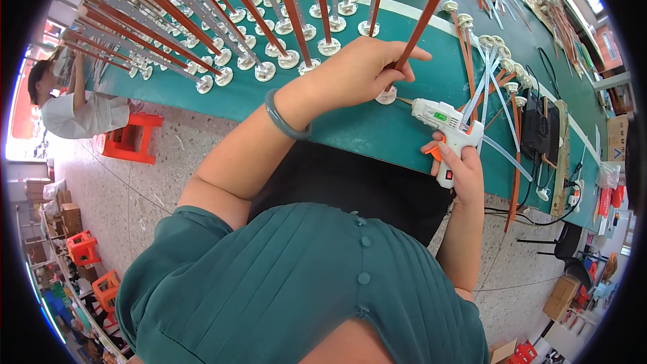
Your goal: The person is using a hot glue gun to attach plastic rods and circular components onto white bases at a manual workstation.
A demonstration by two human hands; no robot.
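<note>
My left hand (367,67), with a bangle on its wrist, pinches a long reddish-brown strip (428,13) near its lower end. The strip rises upright from a small round white base (386,97) on the green table. My right hand (462,167) grips a white glue gun (438,114) with an orange trigger, a finger at that trigger. Its nozzle points left and its tip is at the right edge of the base; whether they touch I cannot tell. Many similar strips on round bases (288,59) stand to the left and behind my left hand.
Loose strips with bases (488,84) lie across the table's right side, near a black power box (541,128) with cables. More strips (563,20) are piled at the far right. A co-worker (74,104) is at the table's left end beside a red stool (135,138).
</note>
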